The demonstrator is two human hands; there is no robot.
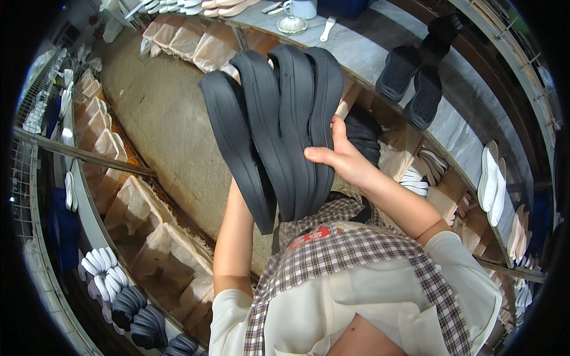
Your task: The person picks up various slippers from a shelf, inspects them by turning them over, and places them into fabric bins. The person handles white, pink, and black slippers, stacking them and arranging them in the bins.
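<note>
Several thick black shoe soles (295, 107) are fanned side by side in front of me, held up above the floor. My right hand (339, 155) is closed on the right side of this bunch, its thumb and a finger pressed on the outer soles. From below, my left forearm (231, 249) runs up behind the soles. They hide my left hand, so its fingers cannot be seen. More black soles (363, 135) lie stacked just beyond my right hand, in or near the bins under the bench.
A curved grey bench (469, 113) carries a pair of black soles (394, 72), white soles (489, 184), a mug (301, 8), a glass lid (291, 24) and a small white brush (328, 28). Lined bins (151, 237) stand at left, beside bundled white and black soles (148, 326).
</note>
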